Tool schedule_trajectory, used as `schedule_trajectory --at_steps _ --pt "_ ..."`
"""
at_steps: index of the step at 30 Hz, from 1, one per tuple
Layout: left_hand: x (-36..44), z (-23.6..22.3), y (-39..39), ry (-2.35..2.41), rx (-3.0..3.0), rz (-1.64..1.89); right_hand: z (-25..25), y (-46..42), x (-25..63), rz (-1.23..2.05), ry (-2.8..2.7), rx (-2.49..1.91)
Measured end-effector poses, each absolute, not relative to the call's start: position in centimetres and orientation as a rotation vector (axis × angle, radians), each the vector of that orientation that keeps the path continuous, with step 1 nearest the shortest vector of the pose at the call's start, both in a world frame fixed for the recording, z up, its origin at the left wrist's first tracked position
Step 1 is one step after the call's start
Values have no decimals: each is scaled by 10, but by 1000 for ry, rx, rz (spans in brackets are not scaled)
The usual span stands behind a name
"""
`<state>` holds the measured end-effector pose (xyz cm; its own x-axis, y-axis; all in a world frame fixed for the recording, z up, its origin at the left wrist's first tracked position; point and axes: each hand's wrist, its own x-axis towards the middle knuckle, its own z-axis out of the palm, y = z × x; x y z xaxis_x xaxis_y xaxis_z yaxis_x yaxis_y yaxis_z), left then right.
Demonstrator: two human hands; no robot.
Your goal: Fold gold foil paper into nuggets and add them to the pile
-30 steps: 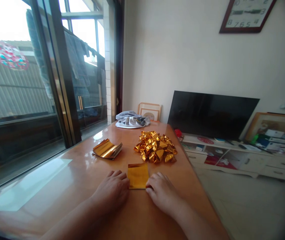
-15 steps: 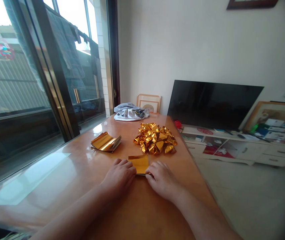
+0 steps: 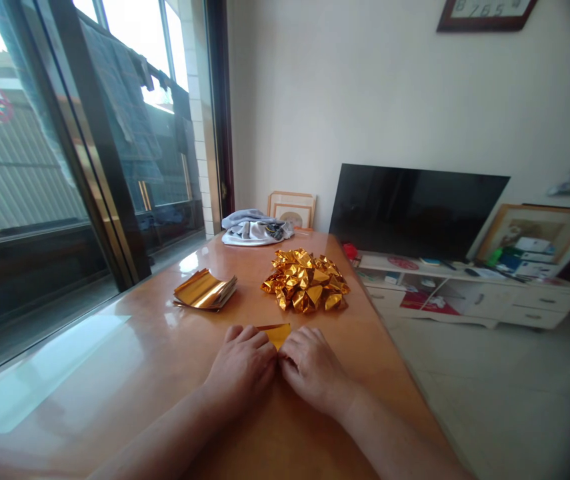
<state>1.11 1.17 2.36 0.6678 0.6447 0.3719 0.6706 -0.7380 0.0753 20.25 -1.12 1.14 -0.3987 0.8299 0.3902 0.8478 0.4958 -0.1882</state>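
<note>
A sheet of gold foil paper (image 3: 279, 333) lies on the table between my hands, mostly covered by them. My left hand (image 3: 245, 357) has its fingers curled over the sheet's left side. From the right, my right hand (image 3: 309, 363) pinches the near part of the same sheet, its fingertips almost touching the left ones. Beyond them rises a pile of folded gold foil pieces (image 3: 309, 280). To its left sits a stack of flat gold foil sheets (image 3: 205, 291), slightly curved upward at the ends.
Bundled grey and white cloth (image 3: 252, 230) rests at the far end of the glossy brown table (image 3: 165, 373). Framed pictures (image 3: 292, 208) lean behind it. A television (image 3: 415, 210) stands on a white cabinet (image 3: 495, 303) to the right; glass doors line the left.
My hands have come closer together over the gold foil sheet, hiding more of it. The whole view has shifted slightly, bringing more of the wall clock into sight.
</note>
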Motion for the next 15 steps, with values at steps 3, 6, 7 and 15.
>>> schedule_trajectory --at_steps 3,6,7,15 --pt "9 23 13 -1102 -2806 -597 13 -11 205 -79 -2311 -1394" --pt "4 24 13 -1111 -2806 -592 15 -9 212 -85 -2305 -1426" --pt "2 25 14 -1119 -2801 -594 15 -8 215 -81 -2300 -1441" --pt "-4 25 14 -1173 -2753 -628 22 -7 225 -17 -2139 -1561"
